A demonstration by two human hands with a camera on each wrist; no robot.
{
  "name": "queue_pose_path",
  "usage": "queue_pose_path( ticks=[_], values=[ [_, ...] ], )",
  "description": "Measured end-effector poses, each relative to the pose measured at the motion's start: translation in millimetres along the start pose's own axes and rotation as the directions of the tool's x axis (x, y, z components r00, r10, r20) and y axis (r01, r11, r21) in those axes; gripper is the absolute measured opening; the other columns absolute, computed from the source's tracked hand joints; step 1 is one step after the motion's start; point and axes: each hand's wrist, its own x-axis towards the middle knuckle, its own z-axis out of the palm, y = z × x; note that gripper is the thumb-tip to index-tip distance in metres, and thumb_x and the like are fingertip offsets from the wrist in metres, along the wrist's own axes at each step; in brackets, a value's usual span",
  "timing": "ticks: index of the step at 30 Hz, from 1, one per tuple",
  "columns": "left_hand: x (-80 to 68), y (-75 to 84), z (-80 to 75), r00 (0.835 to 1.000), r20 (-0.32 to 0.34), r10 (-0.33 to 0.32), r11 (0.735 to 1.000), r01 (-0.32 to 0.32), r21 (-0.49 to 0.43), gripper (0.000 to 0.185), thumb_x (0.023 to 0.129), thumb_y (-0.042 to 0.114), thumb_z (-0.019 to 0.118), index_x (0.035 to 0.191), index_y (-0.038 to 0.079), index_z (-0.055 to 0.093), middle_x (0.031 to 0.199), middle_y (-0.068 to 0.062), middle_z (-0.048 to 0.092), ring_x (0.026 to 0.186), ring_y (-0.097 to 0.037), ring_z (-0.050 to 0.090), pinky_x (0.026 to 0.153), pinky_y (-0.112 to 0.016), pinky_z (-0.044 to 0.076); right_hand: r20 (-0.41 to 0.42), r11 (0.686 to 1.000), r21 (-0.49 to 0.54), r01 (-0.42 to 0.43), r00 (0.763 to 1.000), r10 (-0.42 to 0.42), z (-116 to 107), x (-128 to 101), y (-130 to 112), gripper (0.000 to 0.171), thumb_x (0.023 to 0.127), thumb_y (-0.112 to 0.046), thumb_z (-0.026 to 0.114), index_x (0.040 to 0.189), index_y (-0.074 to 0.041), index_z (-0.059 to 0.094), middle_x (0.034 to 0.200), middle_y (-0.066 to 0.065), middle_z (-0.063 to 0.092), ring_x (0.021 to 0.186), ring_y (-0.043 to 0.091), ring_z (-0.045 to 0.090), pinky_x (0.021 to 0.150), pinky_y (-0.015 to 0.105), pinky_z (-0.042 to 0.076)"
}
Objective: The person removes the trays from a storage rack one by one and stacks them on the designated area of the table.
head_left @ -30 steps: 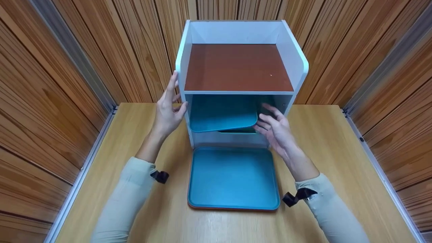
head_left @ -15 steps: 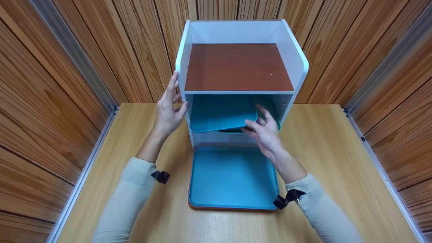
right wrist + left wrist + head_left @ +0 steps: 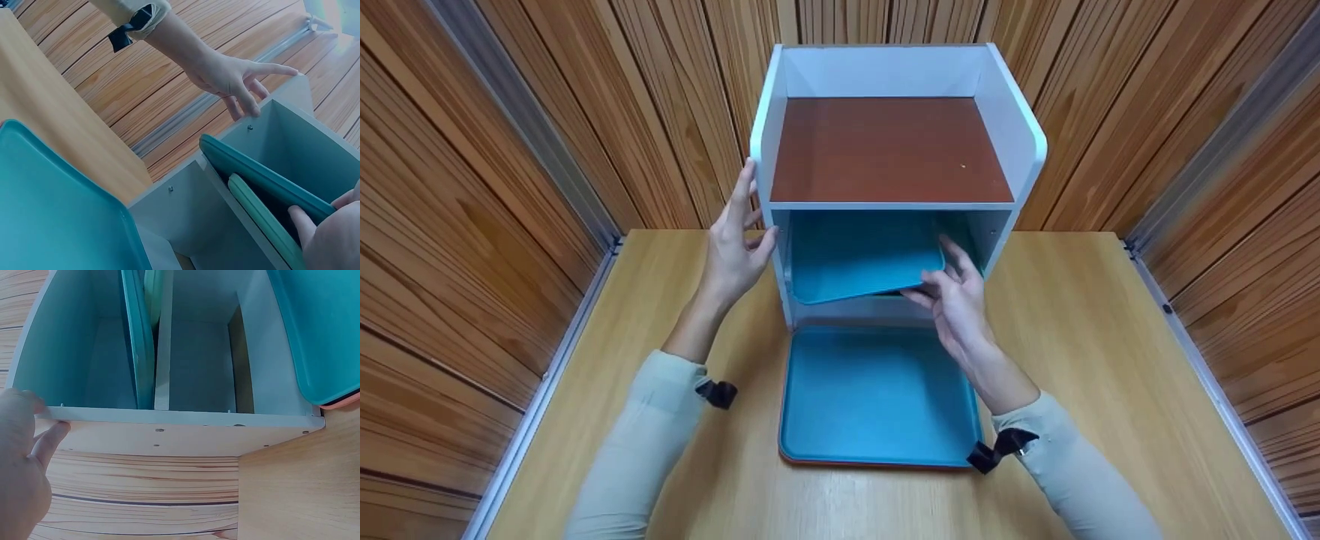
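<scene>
My right hand (image 3: 956, 296) pinches the front right corner of a blue tray (image 3: 862, 255) on the middle level of a white shelf unit (image 3: 877, 311). The tray lies askew, its left front corner sticking out past the shelf edge. Beneath it lies a green tray (image 3: 264, 222), mostly hidden in the head view. In the right wrist view, my right hand (image 3: 334, 230) has a digit in the gap between the two trays. My left hand (image 3: 733, 244) rests against the unit's left side panel, fingers extended and thumb by the front edge.
Another blue tray (image 3: 877, 397) lies on the wooden table (image 3: 1072, 322) in front of the unit, with an orange rim (image 3: 885, 465) showing under it. The unit's top has a brown board (image 3: 885, 150). Wood-panelled walls (image 3: 457, 187) surround the table.
My right hand has come in from the right and taken hold of the blue tray's corner. The tray has shifted slightly right and forward. My left hand stays put.
</scene>
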Motion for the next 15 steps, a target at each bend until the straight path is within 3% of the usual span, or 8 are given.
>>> queue_pose_path(
  ticks=[6, 15],
  values=[
    [1.2, 0.9, 0.3, 1.000, -0.002, 0.010, 1.000, -0.010, -0.013, 0.084, 0.106, 0.001, 0.074, 0.173, 0.014, 0.027, 0.173, -0.020, 0.053, 0.143, -0.046, 0.071, 0.092, -0.056, 0.073, -0.043, 0.999, -0.030, 0.019, 0.999, -0.020, -11.1, -5.0, 0.0, 0.067, 0.117, -0.003, 0.041, 0.180, -0.015, 0.023, 0.182, 0.016, 0.034, 0.117, 0.012, 0.080, 0.094, 0.025, 0.070],
    [1.4, -0.1, 0.0, 1.000, -0.001, 0.015, 1.000, -0.015, -0.027, 0.078, 0.108, 0.001, 0.072, 0.172, 0.006, 0.028, 0.174, -0.021, 0.051, 0.144, -0.048, 0.070, 0.092, -0.057, 0.072, -0.058, 0.996, -0.087, 0.000, 0.998, -0.005, -24.6, -16.5, -7.1, 0.065, 0.117, -0.004, 0.038, 0.180, -0.014, 0.025, 0.178, 0.018, 0.038, 0.109, 0.009, 0.081, 0.091, 0.021, 0.069]
  ],
)
